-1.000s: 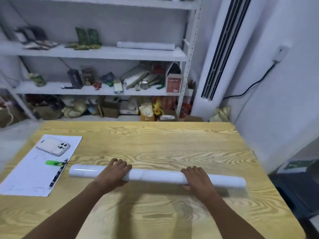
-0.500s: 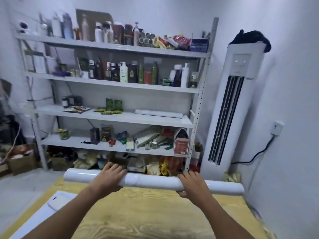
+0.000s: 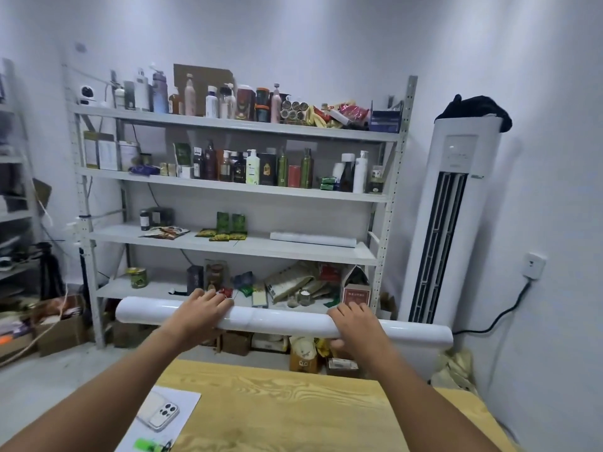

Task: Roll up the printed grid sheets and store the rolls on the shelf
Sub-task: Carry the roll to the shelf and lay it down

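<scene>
Nearest to me is the wooden table (image 3: 293, 406). At its left edge lies a white paper (image 3: 186, 401), and a phone (image 3: 159, 415) in a clear case lies on it with the cameras up. A small green object (image 3: 145, 445) is beside the phone; I cannot tell what it is.

Beyond the far edge of the table I hold the roll (image 3: 277, 319) in the air, almost level, with its right end a little lower. My left hand (image 3: 199, 313) grips it left of the middle with the fingers curled over the top. My right hand (image 3: 357, 324) grips it nearer the right end, with the thumb under.

On the floor behind, an open cardboard box (image 3: 55, 331) holds things too blurred to name.

Then comes the shelf (image 3: 261, 246). On the lowest board stand a green tin (image 3: 137, 277) and a red-and-white carton (image 3: 356, 293) whose print I cannot read. On the board above lies a second roll (image 3: 313, 239), at the right side, with green packets (image 3: 230, 223) to its left. The two upper boards carry many bottles (image 3: 253, 166); none of the labels is legible.

At the right stands a tall white air conditioner (image 3: 447, 223).
</scene>
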Tool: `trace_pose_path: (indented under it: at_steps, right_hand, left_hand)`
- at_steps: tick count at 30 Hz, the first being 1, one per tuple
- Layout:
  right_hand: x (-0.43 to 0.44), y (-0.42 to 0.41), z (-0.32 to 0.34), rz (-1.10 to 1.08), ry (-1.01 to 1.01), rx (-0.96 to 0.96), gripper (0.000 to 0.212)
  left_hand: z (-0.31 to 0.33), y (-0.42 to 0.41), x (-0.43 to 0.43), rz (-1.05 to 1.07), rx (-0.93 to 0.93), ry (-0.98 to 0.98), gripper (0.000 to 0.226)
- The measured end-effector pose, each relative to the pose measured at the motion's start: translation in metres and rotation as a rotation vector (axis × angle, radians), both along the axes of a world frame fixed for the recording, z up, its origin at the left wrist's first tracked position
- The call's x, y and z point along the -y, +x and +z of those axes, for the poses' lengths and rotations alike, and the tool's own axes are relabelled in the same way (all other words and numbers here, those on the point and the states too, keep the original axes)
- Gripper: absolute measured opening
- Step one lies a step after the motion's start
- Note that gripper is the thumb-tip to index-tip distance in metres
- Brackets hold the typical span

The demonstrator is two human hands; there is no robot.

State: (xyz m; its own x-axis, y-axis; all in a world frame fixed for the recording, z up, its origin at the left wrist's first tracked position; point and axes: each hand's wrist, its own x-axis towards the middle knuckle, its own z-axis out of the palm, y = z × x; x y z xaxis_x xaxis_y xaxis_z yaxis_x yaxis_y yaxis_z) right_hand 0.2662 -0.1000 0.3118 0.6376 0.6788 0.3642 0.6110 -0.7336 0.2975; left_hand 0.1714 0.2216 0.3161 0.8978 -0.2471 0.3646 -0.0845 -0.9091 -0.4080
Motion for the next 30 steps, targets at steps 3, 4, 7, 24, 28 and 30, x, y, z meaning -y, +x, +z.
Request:
trace_pose_path:
  at_steps: [3, 4, 7, 24, 28, 30]
  right_hand:
    - [-0.020, -0.014, 0.009, -0.062, -0.013, 0.015, 0.046]
    - [-0.026, -0.020, 0.011, -0.089, -0.017, 0.027, 0.047]
    - [-0.049, -0.034, 0.017, -0.087, -0.003, 0.049, 0.047]
    - [-0.172, -0.085, 0.049, -0.168, -0.009, 0.086, 0.045]
    - [-0.201, -0.071, 0.049, -0.184, -0.005, 0.099, 0.044]
    - [-0.217, -0.063, 0.050, -0.213, -0.023, 0.111, 0.044]
  left_hand:
    - [0.011, -0.009, -0.025, -0.014, 0.011, -0.018, 0.064]
    - [0.017, -0.012, -0.031, -0.023, 0.002, -0.017, 0.063]
    - [0.030, -0.022, -0.049, -0.051, -0.017, -0.021, 0.058]
    - [0.030, -0.026, -0.179, -0.164, 0.008, -0.126, 0.058]
    - [0.028, -0.007, -0.210, -0.181, 0.027, -0.098, 0.058]
    - [0.027, 0.004, -0.227, -0.186, 0.037, -0.108, 0.056]
